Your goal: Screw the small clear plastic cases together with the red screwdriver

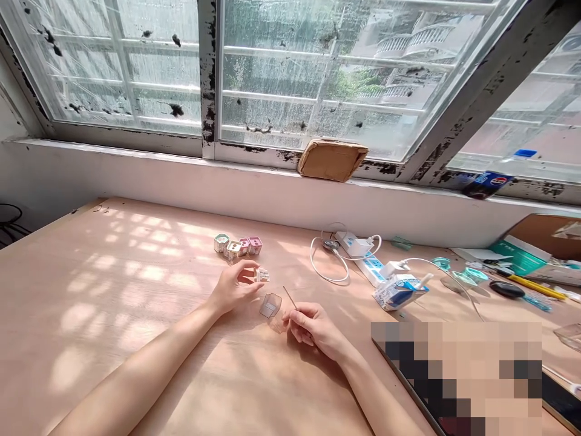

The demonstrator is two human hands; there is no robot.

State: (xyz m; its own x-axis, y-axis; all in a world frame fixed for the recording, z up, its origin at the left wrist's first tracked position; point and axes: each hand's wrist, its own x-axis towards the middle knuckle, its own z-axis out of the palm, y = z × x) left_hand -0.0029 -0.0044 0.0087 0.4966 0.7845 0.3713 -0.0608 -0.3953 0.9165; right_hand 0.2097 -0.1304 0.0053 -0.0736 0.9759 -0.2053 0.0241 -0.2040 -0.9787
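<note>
My left hand [236, 286] grips a small clear piece with pale parts [262, 275] between thumb and fingers, just above the table. Pinched in my right hand [309, 327] is a thin stick [289, 298], its tip pointing up and to the left. Between the hands a clear empty case [271, 306] lies on the table, close to the right hand's fingers. Beyond the left hand stand several small boxes: a green-rimmed one [221, 243], a cream-topped one [233, 248] and pink-topped ones [255, 244].
Right of the hands are a power strip [373, 268] with a white cable [313, 257], a milk carton [399, 292] and a dark flat device [403, 375]. A yellow tool [538, 285] lies farther right. The window wall [172, 181] bounds the wooden table [149, 254].
</note>
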